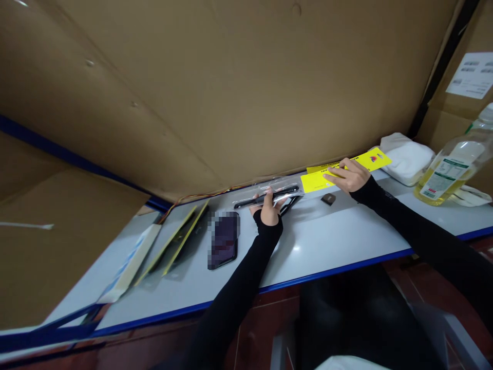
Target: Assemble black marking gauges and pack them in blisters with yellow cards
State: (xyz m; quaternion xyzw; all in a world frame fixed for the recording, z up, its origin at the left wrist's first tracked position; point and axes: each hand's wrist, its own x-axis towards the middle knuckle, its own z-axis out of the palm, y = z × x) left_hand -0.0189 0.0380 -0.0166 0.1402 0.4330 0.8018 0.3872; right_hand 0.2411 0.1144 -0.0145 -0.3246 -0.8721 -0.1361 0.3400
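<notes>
My left hand (269,209) is closed around a long, thin black item (283,191) inside a clear plastic sleeve (246,193). What kind of item it is, I cannot make out. Against the sleeve's right end lies a bright yellow printed card (314,182), with a hang hole at its far right. My right hand (351,176) grips this card near its middle, fingers bent over it. Below the left hand's fingers another black piece (291,204) is partly hidden. A small dark square (328,199) lies on the table between the hands.
A phone (224,239) lies left of my left arm on the white table (308,246). Farther left are several yellow-edged packs (185,239) and a long pale box (133,262). At right stand a bottle of yellow liquid (442,174) and a white bundle (408,156). Cardboard (246,92) walls the back.
</notes>
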